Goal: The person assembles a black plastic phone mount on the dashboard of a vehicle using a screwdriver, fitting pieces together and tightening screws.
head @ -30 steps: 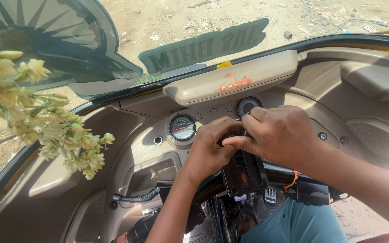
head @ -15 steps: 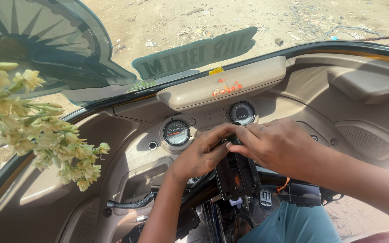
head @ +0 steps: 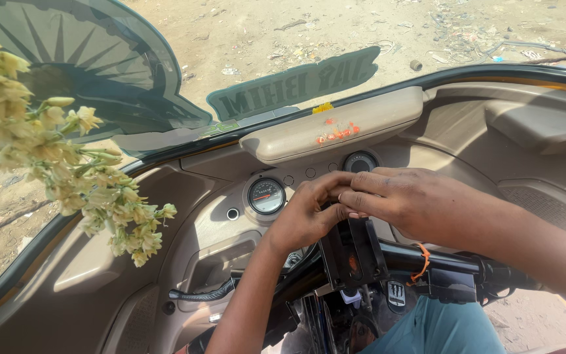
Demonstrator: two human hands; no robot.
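Both hands at dashboard (head: 466, 137) centre, above handlebar (head: 453, 259); left hand (head: 309, 213) and right hand (head: 404, 200) fingertips meet on top of black holder bracket (head: 352, 252); fingers curled, pinching something small, can't tell what; bracket upright, mounted just below round gauge (head: 266, 195); looks mid-fitting, mount in place, top end not finished; flower garland (head: 67, 164) hangs at left edge.

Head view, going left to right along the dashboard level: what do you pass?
Pale flower garland → round gauge with red needle → left hand → right hand → orange thread on the handlebar → recessed tray at the dashboard's right end.
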